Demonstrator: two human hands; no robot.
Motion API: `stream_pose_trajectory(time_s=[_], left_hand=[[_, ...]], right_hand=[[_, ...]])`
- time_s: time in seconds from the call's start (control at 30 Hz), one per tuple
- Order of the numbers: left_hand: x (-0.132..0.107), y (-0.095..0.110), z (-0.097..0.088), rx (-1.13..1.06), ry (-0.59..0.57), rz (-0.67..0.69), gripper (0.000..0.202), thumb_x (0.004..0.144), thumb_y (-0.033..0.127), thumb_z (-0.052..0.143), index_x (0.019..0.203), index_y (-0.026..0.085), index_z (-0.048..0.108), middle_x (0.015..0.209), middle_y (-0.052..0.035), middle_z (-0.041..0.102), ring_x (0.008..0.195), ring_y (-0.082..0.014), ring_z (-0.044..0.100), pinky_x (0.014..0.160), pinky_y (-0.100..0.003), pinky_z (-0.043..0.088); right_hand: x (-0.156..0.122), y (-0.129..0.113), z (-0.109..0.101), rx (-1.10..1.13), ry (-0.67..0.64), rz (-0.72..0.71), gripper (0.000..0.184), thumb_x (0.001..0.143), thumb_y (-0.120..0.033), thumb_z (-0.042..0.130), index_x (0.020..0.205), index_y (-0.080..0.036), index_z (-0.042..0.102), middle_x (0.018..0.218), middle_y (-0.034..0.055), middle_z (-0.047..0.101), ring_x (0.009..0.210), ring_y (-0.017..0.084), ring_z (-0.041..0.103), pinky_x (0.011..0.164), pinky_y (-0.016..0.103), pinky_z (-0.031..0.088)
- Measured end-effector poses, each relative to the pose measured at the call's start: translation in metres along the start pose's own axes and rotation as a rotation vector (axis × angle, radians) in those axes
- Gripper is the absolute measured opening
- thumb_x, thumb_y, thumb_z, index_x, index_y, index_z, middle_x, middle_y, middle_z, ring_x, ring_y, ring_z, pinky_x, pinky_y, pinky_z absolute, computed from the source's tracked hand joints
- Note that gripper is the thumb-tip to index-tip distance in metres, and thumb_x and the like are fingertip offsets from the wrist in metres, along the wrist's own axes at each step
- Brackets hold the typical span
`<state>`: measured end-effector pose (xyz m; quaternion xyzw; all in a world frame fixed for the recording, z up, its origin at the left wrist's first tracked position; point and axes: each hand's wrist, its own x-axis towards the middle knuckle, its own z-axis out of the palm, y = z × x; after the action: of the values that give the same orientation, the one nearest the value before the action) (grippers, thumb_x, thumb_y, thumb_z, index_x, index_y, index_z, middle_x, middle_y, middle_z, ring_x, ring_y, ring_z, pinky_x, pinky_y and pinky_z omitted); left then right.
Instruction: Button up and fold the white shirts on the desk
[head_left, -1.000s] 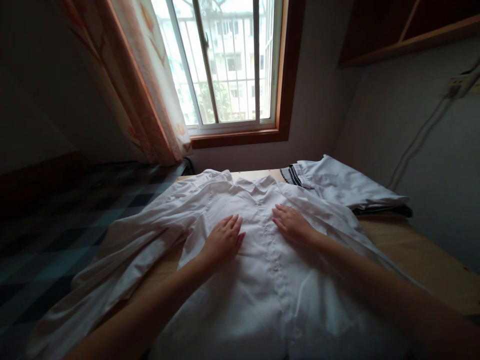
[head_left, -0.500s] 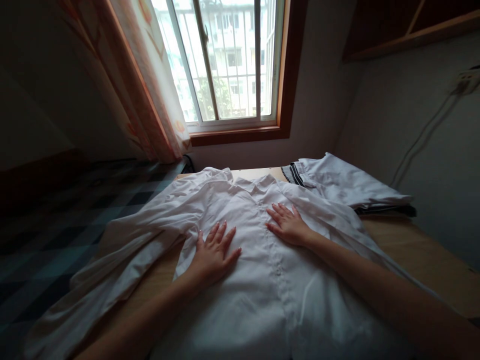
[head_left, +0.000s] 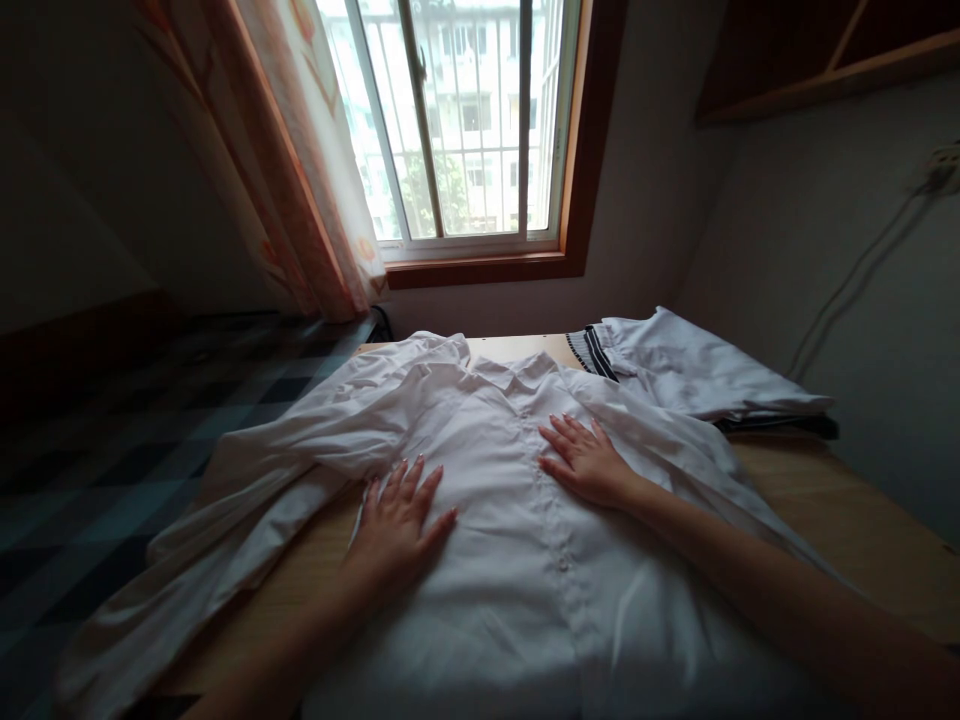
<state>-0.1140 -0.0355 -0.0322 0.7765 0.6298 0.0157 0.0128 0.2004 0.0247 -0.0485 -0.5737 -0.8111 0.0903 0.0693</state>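
Note:
A white button-up shirt (head_left: 480, 560) lies spread out, front side up, with its collar toward the window. Its left-hand sleeve (head_left: 255, 500) stretches out to the side and hangs past the board's edge. My left hand (head_left: 397, 515) rests flat on the shirt near its left side seam, fingers spread. On the other side of the button strip, just below the collar, my right hand (head_left: 585, 460) lies flat with the fingers apart. Neither hand grips the cloth.
Under the shirt is a light wooden tabletop (head_left: 817, 500). Folded white clothing (head_left: 705, 365) with black-striped trim sits at the back right. A dark checked cloth (head_left: 82, 480) covers the surface at left. Behind are an orange-patterned curtain (head_left: 277, 150) and a window (head_left: 472, 130).
My left hand has slid left and slightly toward me over the shirt, to its side seam. My right hand has shifted only a little. The camera view has moved slightly.

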Motion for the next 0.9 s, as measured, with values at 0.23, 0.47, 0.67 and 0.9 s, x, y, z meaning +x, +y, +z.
stream_pose_trajectory(time_s=[0.23,0.47,0.67,0.9], left_hand=[[0.000,-0.010,-0.004,0.063,0.009,0.054,0.060,0.097,0.056,0.037,0.146,0.025,0.051,0.157,-0.0111,0.041,0.147,-0.0334,0.034,0.118,-0.057,0.026],[0.067,0.038,-0.046,0.005,0.195,0.365,0.054,0.100,0.051,0.037,0.136,0.018,0.059,0.144,-0.0130,0.057,0.140,-0.0283,0.044,0.118,-0.044,0.031],[0.135,0.082,-0.021,-0.039,0.129,0.348,0.050,0.100,0.034,0.040,0.141,0.007,0.052,0.146,-0.0163,0.055,0.137,-0.0256,0.047,0.118,-0.035,0.031],[0.159,0.079,0.016,-0.068,0.100,0.203,0.057,0.102,0.041,0.033,0.149,0.011,0.044,0.157,-0.0125,0.041,0.148,-0.0248,0.032,0.124,-0.041,0.022]], right_hand=[[0.009,-0.006,-0.006,-0.042,0.076,0.028,0.058,0.101,-0.056,0.034,0.149,-0.025,0.047,0.155,0.0128,0.043,0.143,0.032,0.034,0.115,0.054,0.023],[0.059,-0.012,-0.025,-0.054,0.189,0.084,0.039,0.097,-0.036,0.052,0.131,-0.020,0.063,0.134,0.0142,0.058,0.124,0.029,0.050,0.104,0.040,0.039],[0.086,-0.003,-0.007,-0.010,0.199,0.036,0.034,0.097,-0.025,0.050,0.125,-0.013,0.065,0.133,0.0147,0.061,0.122,0.024,0.054,0.107,0.033,0.038],[0.084,0.002,0.012,0.008,0.172,0.079,0.050,0.104,-0.038,0.038,0.148,-0.018,0.047,0.158,0.0109,0.040,0.146,0.022,0.033,0.120,0.042,0.020]])
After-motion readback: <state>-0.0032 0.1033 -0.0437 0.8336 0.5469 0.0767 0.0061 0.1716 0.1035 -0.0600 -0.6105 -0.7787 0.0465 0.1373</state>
